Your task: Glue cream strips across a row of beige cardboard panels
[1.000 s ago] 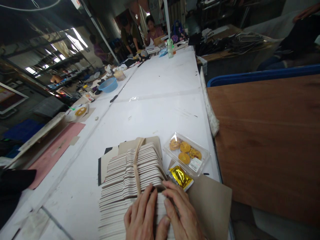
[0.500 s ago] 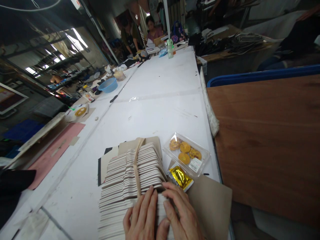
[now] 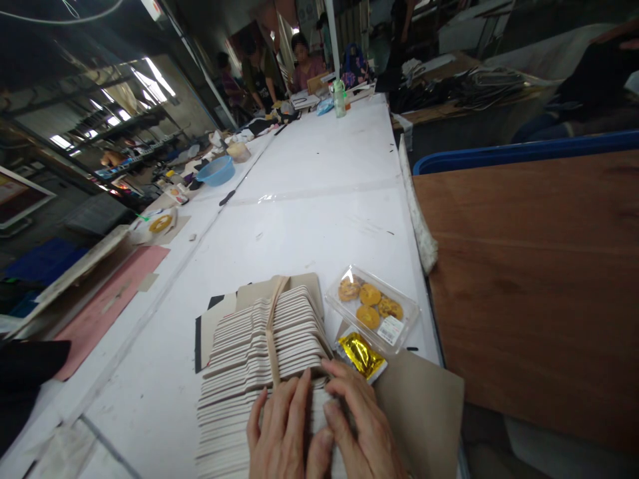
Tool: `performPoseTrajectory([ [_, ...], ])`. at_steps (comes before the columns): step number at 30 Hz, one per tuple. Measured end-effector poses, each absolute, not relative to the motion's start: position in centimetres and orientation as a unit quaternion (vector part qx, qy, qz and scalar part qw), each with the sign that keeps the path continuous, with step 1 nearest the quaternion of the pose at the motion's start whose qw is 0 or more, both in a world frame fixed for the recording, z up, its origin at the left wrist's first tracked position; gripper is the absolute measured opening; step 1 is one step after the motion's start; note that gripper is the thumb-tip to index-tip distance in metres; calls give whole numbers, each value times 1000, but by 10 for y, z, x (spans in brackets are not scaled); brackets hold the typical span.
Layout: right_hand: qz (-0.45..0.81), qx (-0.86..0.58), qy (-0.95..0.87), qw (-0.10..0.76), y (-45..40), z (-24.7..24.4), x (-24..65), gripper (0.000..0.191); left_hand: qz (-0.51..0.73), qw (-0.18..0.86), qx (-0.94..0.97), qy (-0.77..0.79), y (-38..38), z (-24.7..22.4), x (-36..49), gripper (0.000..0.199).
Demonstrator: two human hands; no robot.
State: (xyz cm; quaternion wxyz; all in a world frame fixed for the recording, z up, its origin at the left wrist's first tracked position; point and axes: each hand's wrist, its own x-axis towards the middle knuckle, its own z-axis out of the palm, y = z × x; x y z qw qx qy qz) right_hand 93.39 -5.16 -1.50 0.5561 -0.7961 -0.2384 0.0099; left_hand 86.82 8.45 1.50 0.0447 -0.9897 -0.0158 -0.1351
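Observation:
A long row of grey-white boards (image 3: 239, 382), packed edge to edge, lies on the white table at the bottom centre. A beige strap (image 3: 272, 332) runs over its far part. My left hand (image 3: 284, 426) rests on top of the row near the strap, its fingers stretched forward and the thumb out to the right. To its right, my right hand (image 3: 362, 422) lies over the right edge of the row with fingers apart and bent. Neither hand is wrapped round anything. The undersides of both hands are hidden.
A clear box of cookies (image 3: 372, 306) and a gold packet (image 3: 362, 354) lie right of the row, beside a grey board (image 3: 424, 406). A brown wooden panel (image 3: 534, 286) stands at the right. Farther off are a blue basin (image 3: 216, 171), a green bottle (image 3: 339, 100) and several people.
My left hand's fingers have shifted slightly on the boards, and its index finger has spread a little. My right hand has barely moved. Another person shows in the background.

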Motion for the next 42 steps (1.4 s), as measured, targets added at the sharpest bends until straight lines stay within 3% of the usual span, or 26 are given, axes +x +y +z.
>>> performPoseTrajectory([
  [14,37,-757,-238,607,-51,-18,933,16,-134,6,-989,-58,81,14,871,42],
  [22,46,-752,-176,633,-47,-8,939,30,-131,9,-987,-97,76,14,869,41],
  [42,84,-749,-145,641,-41,-8,944,23,-154,54,-982,-91,75,16,871,41],
])
